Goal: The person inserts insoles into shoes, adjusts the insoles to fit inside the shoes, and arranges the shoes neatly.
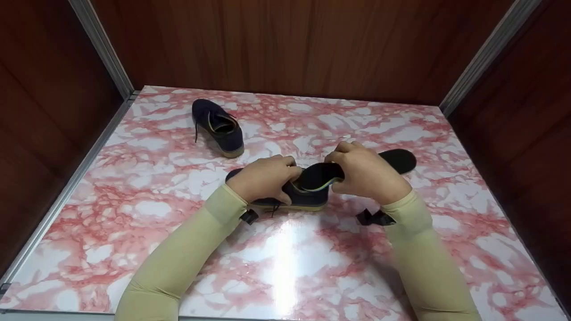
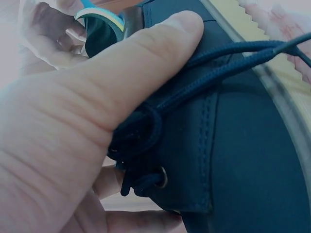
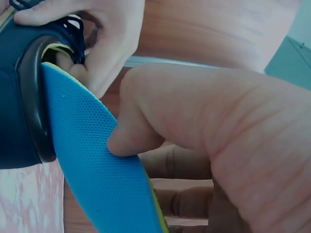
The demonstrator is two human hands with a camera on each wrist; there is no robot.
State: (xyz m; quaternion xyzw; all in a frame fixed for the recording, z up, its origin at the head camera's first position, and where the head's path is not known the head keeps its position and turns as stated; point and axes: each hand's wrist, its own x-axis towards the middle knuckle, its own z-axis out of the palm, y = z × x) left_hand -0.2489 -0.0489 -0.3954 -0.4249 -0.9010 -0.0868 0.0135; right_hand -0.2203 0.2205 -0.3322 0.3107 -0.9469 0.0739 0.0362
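My left hand (image 1: 265,178) grips a dark blue lace-up shoe (image 1: 308,198) across the laces, its toe to the left. The left thumb presses the shoe's side, and a fingertip reaches into the opening. My right hand (image 1: 368,174) pinches an insole (image 3: 92,141) with a bright blue mesh underside and a yellow edge. The thumb lies on the blue face; other fingers are behind it. From above the insole's face is black, and it overlaps the shoe's opening at the heel. A rounded black end (image 1: 399,160) shows past the right knuckles. In the left wrist view, laces (image 2: 218,58) hang loose.
A second dark shoe (image 1: 227,133) stands upright at the back left, laces hanging, heel toward me. The tabletop (image 1: 134,209) has a red and white marbled pattern. Dark wood-grain panels (image 1: 285,49) enclose the back and both sides, with metal posts (image 1: 105,44) at the corners.
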